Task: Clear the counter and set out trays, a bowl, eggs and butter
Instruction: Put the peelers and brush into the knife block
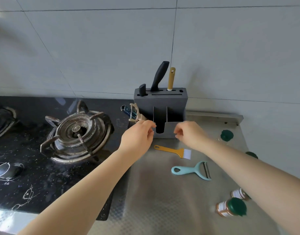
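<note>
Both arms reach forward to the dark grey plastic knife block (pixel 160 106); the left hand (pixel 137 138) grips a beige peeler (pixel 135 114) and a blue peeler (pixel 127 110), while the right hand (pixel 188 134) has its fingers loosely curled, holding nothing.

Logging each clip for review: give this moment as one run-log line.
left hand: holds beige peeler | right hand: empty, by knife block | counter: brush, teal peeler, spice jars

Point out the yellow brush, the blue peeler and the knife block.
yellow brush (pixel 169 150): head view, on its handle.
blue peeler (pixel 190 170): head view, on its handle near the fork.
knife block (pixel 160 99): head view, on its upper front face.
</note>
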